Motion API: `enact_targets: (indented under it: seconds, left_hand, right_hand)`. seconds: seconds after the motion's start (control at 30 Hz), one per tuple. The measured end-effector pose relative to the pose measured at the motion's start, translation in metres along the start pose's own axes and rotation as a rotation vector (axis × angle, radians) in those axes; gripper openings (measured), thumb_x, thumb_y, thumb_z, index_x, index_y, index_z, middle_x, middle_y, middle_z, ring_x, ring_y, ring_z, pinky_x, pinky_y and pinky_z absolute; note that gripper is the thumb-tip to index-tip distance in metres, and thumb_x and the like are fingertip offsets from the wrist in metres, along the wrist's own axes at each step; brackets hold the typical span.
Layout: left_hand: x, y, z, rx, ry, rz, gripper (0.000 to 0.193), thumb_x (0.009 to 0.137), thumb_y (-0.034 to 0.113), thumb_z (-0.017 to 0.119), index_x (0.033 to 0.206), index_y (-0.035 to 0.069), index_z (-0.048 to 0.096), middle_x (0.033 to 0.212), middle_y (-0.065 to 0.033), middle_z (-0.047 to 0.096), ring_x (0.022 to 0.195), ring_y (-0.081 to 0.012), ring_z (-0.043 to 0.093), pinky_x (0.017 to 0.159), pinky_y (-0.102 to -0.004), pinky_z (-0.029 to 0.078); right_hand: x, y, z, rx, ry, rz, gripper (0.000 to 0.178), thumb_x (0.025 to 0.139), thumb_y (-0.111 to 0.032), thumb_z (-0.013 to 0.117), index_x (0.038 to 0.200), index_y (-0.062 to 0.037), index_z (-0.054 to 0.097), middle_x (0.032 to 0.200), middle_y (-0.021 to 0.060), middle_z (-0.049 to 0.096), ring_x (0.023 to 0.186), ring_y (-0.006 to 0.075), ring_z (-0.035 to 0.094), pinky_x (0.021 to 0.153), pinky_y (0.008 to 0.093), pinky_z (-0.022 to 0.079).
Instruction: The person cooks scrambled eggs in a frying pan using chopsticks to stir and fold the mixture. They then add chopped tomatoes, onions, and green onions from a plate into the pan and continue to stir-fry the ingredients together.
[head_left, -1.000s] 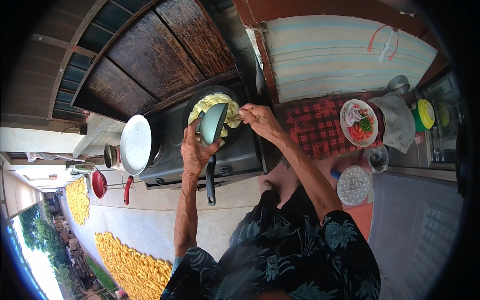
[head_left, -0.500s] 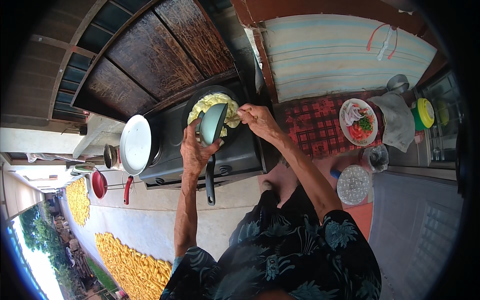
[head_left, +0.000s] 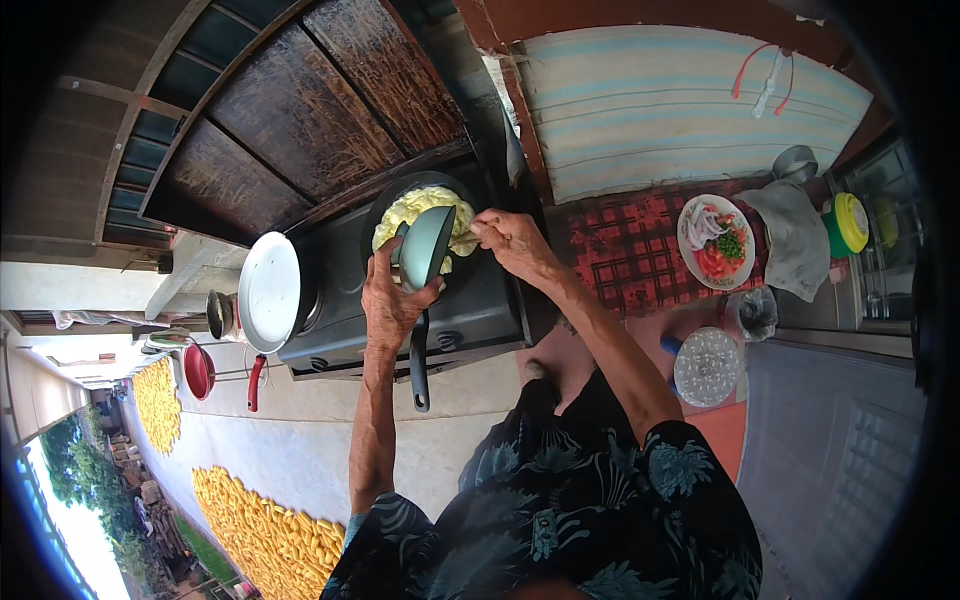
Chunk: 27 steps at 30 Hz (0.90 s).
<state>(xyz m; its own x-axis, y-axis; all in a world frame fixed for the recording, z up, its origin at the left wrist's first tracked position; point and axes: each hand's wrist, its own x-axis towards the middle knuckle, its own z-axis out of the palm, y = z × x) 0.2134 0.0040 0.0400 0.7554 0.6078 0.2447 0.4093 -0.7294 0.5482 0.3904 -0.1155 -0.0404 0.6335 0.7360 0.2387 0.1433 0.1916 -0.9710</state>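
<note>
A pale green bowl (head_left: 426, 243) is tipped on its side over a dark frying pan (head_left: 375, 213), its mouth facing right. My left hand (head_left: 390, 303) grips it from the near side, thumb and fingers spread around its outside. In the pan lies a pale yellow, egg-like mass (head_left: 418, 203), partly covered by the bowl. My right hand (head_left: 512, 243) is closed on a thin utensil (head_left: 463, 240) that reaches to the bowl's mouth; its far end is hidden, so I cannot tell its kind. The pan's black handle (head_left: 420, 368) points toward me.
A white pan (head_left: 269, 290) with a red handle sits left on the stove (head_left: 345, 335). To the right, a plate (head_left: 688, 262) of sliced onion, tomato and chopped greens rests on a red checked cloth (head_left: 610, 250). A round patterned stool (head_left: 706, 368) stands below. Corn cobs (head_left: 265, 525) cover floor patches.
Almost nothing differs. The whole view has shifted slightly, and both hands keep the same hold on the tipped bowl and the utensil.
</note>
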Motion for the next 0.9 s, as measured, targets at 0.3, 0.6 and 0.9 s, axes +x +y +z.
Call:
enact_targets:
  seconds: [0.3, 0.6, 0.9]
  left_hand:
    - [0.002, -0.004, 0.004, -0.033, 0.012, -0.027, 0.077, 0.062, 0.02, 0.087, 0.129, 0.012, 0.051, 0.112, -0.0154, 0.061, 0.094, -0.0299, 0.065, 0.077, -0.0413, 0.055]
    - [0.003, 0.0, 0.004, -0.051, -0.003, -0.087, 0.077, 0.06, 0.02, 0.088, 0.128, 0.012, 0.052, 0.112, -0.0157, 0.061, 0.092, -0.0304, 0.065, 0.076, -0.0414, 0.055]
    - [0.005, 0.0, 0.003, -0.022, 0.003, -0.088, 0.077, 0.061, 0.02, 0.087, 0.129, 0.012, 0.052, 0.112, -0.0159, 0.062, 0.094, -0.0309, 0.066, 0.077, -0.042, 0.055]
  right_hand:
    - [-0.003, 0.003, -0.001, 0.01, 0.018, 0.024, 0.015, 0.095, -0.011, 0.062, 0.091, 0.0024, 0.066, 0.061, 0.0055, 0.051, 0.058, 0.0097, 0.045, 0.054, 0.0289, 0.041]
    - [-0.003, 0.006, -0.001, 0.011, 0.034, -0.007, 0.015, 0.095, -0.012, 0.063, 0.089, 0.0015, 0.066, 0.061, 0.005, 0.05, 0.057, 0.0093, 0.043, 0.053, 0.0285, 0.04]
    - [-0.003, 0.011, 0.0, 0.002, 0.036, -0.048, 0.016, 0.095, -0.013, 0.062, 0.09, 0.0013, 0.066, 0.063, 0.0056, 0.05, 0.057, 0.0099, 0.044, 0.054, 0.0286, 0.04]
